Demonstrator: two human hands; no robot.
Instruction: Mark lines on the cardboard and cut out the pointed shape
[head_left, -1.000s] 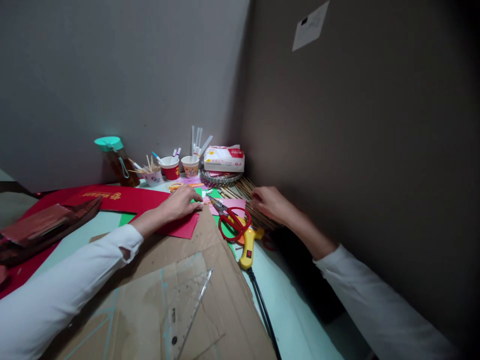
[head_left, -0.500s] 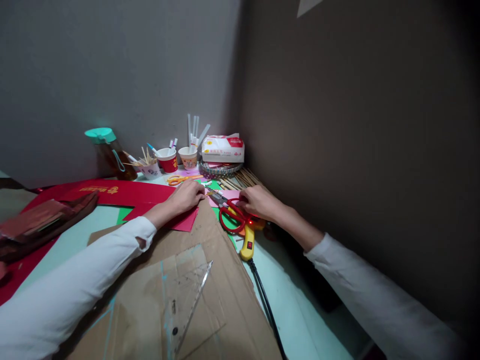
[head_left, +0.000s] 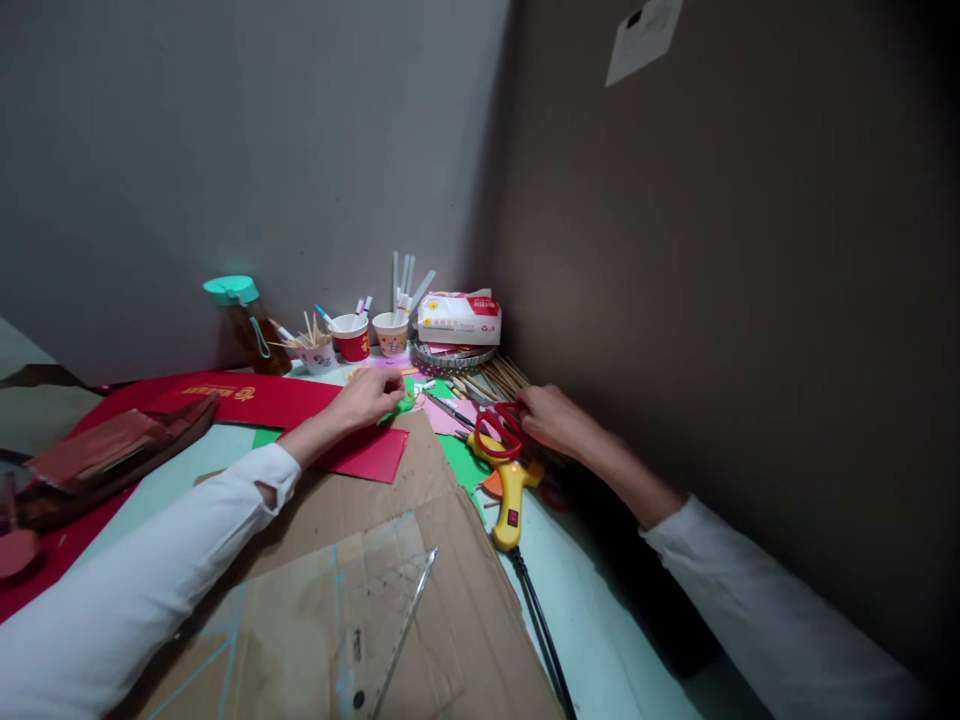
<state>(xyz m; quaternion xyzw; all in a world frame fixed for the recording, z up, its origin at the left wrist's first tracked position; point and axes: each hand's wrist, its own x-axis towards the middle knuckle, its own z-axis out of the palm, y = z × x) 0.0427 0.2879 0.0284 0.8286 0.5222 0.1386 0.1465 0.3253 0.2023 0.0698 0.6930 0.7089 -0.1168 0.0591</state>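
Note:
In my right hand (head_left: 553,418) is a pair of red-handled scissors (head_left: 501,432), gripped at the handles. Their blades point left over pink and green paper. A yellow glue gun (head_left: 511,500) lies just below them, its black cord running toward me. My left hand (head_left: 370,396) hovers over the far end of the table with its fingers curled together. What it holds, if anything, is hidden. Small white bits and green scraps (head_left: 409,398) lie by its fingertips, and it covers most of an orange-handled pair of scissors. Red card (head_left: 375,458) lies under my left wrist.
Brown cardboard (head_left: 300,620) carries a clear set square (head_left: 394,620). Along the wall stand a bottle (head_left: 259,340), cups of sticks and pens (head_left: 351,345), a cup of glue sticks (head_left: 391,340) and a tissue pack (head_left: 459,322). Thin wooden sticks (head_left: 506,378) lie beside the right wall.
My left hand has moved left, away from the scissor tips and over the orange-handled scissors. My right hand still grips the red-handled scissors. The whole view has shifted a little.

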